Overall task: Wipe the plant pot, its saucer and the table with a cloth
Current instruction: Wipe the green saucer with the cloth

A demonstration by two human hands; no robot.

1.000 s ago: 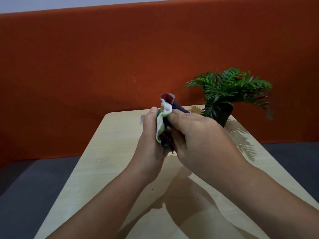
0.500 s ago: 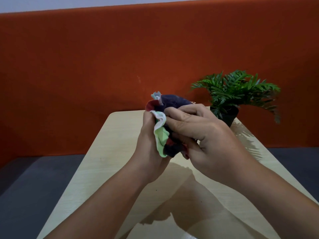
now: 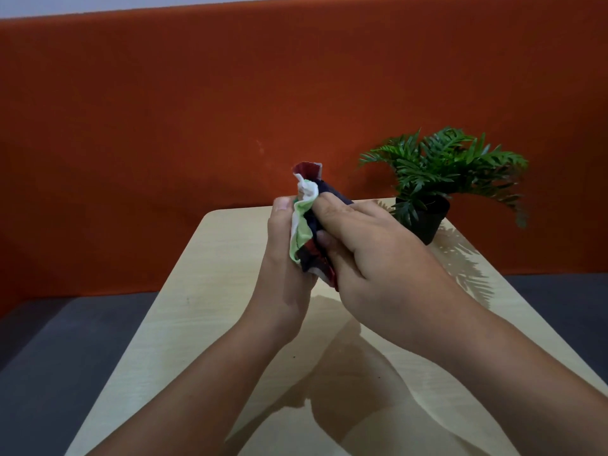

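A: Grip? Both closed on the cloth [image 3: 307, 225], bunched and held up between left hand [image 3: 286, 258] and right hand [image 3: 371, 255], above the surface [image 3: 204, 291].

B: Step?

A: Looks like prepping the cloth, no wiping contact yet. Next needs one hand freed, wad carried far right.

B: Target?

A: Plant pot [image 3: 424, 222], beyond the right knuckles, apart from both hands. Saucer not visible.

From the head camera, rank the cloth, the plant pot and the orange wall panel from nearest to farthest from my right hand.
1. The cloth: gripped in the right hand, bunched against the left hand.
2. The plant pot: on the table's far right corner, just beyond the knuckles.
3. The orange wall panel: behind the table, farthest.
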